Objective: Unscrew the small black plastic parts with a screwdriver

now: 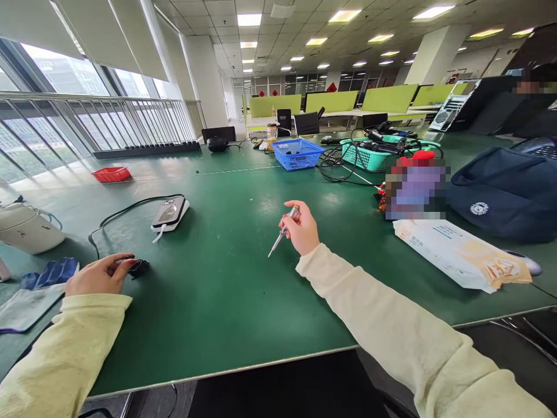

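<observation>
My right hand [301, 229] is closed around a small screwdriver [282, 233], its thin metal tip slanting down to the left over the green table [209, 325]. At the left, my left hand [101, 275] pinches a small black object [138, 268] that is at the table surface; its details are too small to tell. Beyond the left hand a phone [169, 210] lies on a white block with a white cable plugged in, and a black cord curves around it.
A red tray [112, 174], a blue basket [297, 155] and a teal basket [369, 157] with black cables stand farther back. A wipes packet [456, 251] and a dark blue bag [507, 191] lie right. A white pot [28, 229] and blue cloth [54, 273] are left.
</observation>
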{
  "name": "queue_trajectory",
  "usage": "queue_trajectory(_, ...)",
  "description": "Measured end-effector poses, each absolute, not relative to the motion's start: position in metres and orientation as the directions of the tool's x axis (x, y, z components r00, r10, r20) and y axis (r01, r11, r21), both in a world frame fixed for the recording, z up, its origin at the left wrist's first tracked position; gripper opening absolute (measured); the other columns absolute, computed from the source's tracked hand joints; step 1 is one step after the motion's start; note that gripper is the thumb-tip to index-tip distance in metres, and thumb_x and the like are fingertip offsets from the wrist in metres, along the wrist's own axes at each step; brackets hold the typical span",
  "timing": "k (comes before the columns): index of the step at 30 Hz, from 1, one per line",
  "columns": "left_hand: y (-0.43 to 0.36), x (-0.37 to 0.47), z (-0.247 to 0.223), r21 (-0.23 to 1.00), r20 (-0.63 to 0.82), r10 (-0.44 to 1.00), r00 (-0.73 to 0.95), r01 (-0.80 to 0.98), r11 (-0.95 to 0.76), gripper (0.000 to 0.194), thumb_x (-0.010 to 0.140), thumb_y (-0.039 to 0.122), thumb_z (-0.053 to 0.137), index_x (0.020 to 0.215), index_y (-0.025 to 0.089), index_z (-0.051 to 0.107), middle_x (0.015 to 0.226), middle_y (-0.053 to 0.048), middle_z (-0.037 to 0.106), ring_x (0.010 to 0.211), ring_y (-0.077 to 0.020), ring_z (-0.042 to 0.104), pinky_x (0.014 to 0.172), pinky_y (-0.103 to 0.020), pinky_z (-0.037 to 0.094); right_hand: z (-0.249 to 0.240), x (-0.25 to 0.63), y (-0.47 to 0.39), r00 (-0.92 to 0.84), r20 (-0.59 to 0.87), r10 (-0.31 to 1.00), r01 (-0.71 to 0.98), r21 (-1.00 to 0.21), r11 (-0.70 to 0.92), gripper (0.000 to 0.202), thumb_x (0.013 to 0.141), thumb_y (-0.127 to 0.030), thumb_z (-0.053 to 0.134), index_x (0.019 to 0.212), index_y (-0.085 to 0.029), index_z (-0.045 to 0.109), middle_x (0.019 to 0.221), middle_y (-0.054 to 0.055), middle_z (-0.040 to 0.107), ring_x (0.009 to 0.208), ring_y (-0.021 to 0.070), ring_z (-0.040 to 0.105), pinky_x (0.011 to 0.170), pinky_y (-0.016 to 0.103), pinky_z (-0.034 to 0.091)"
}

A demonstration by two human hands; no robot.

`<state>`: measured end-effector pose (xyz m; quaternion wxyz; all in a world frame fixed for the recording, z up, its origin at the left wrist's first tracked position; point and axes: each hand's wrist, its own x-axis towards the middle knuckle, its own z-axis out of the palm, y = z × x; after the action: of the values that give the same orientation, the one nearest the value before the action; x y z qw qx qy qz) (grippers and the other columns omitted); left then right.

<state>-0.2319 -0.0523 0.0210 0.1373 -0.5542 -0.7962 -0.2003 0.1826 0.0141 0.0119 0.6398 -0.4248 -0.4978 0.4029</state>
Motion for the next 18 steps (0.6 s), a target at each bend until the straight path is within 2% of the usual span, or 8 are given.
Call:
queue_trajectory(3,-0.0515,-0.2326,0.0207,0.123,0.407,0.851,-0.332,0.943,0.309,0.059,0.091,0.061,0.035,0.107,0.02,0.075,0.082,-0.005,0.07,0.081,-0.023,0.058,0.066,-0.031,0.039,0.0114,0.1825,0.0145,0.181,0.297,0.937,-0.092,-0.944,0.317,0.027,0.075,-0.025,0.057,0.102,-0.024,0.052,0.062,-0.007,0.06,0.052,0.0119,0.054,0.05,0.025,0.04)
queue_trajectory(12,-0.0535,-0.2248,0.0255,0.148,0.344,0.861,-0.376,0.927,0.346,0.06,0.089,0.065,0.037,0.106,0.019,0.072,0.078,-0.004,0.065,0.076,-0.0216,0.057,0.063,-0.03,0.037,0.0103,0.183,0.0141,0.17,0.324,0.931,-0.073,-0.938,0.339,0.028,0.075,-0.029,0.057,0.102,-0.024,0.053,0.066,-0.006,0.061,0.057,0.0124,0.058,0.052,0.026,0.042)
queue_trajectory(18,-0.0519,-0.2251,0.0264,0.126,0.345,0.877,-0.334,0.943,0.309,0.057,0.091,0.061,0.038,0.108,0.019,0.071,0.083,-0.005,0.068,0.085,-0.0231,0.06,0.068,-0.031,0.04,0.0088,0.1808,0.0133,0.164,0.341,0.926,-0.063,-0.933,0.355,0.029,0.075,-0.029,0.058,0.103,-0.025,0.053,0.066,-0.006,0.061,0.058,0.0131,0.059,0.053,0.027,0.043)
